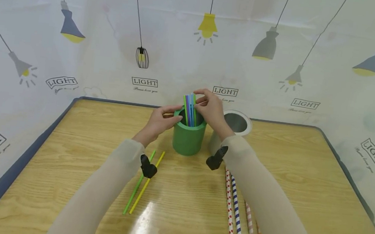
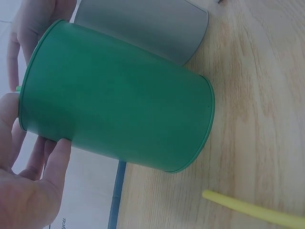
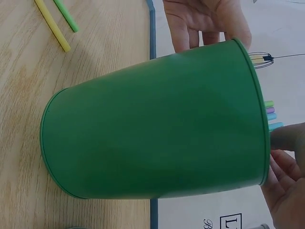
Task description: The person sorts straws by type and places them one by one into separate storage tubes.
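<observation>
Where smooth, slender straws [image 1: 189,107] in green, purple and blue lean inside the tapering green bucket [image 1: 187,142], the right hand [image 1: 211,110] pinches them near their tops. The left hand [image 1: 159,121] holds the bucket's side at its thin, rounded rim. A grey bucket [image 1: 216,143] stands just beside. Nearer me, a plain green and yellow pair [image 1: 140,196] and patterned straws [image 1: 235,206] flank a glossy stretch of wood-grained bench [image 1: 184,208], dark-edged close behind the buckets.
</observation>
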`<action>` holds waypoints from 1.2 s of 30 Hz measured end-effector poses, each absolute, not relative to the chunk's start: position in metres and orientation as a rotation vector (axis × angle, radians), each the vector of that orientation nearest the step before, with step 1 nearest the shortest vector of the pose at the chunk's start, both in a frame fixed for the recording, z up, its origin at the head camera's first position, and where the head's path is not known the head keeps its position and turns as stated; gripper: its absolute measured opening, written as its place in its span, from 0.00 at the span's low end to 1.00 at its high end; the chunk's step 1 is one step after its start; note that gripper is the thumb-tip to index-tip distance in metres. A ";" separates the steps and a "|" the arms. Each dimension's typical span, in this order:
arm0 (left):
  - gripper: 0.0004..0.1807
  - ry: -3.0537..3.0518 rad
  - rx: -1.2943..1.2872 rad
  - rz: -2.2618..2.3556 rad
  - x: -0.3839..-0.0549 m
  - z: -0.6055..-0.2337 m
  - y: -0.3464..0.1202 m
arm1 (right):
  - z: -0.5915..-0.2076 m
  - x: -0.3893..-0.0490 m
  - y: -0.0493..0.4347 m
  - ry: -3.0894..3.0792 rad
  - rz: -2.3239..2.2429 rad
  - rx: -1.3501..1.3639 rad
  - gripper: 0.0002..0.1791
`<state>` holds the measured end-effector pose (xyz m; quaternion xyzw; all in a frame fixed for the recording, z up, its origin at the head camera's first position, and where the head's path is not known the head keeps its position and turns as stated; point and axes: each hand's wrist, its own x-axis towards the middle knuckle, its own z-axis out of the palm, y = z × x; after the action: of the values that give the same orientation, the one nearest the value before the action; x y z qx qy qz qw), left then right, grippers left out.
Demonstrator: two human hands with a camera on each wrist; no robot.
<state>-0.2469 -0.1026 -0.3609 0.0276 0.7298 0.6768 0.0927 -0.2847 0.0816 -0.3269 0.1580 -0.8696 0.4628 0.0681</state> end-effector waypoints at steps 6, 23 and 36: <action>0.23 2.193 0.087 1.992 -0.246 -0.360 -0.103 | -0.323 -0.283 0.084 -2.585 1.477 0.453 0.24; 0.23 2.222 0.095 1.977 -0.245 -0.359 -0.101 | -0.315 -0.251 0.111 -2.602 1.715 0.578 0.18; 0.24 2.214 0.111 1.953 -0.227 -0.334 -0.097 | -0.322 -0.225 0.120 -2.690 1.750 0.656 0.16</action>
<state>-0.2275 -0.0969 -0.3344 0.0375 0.7462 0.6581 0.0934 -0.2254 0.1196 -0.3221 0.1998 -0.8195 0.5330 -0.0666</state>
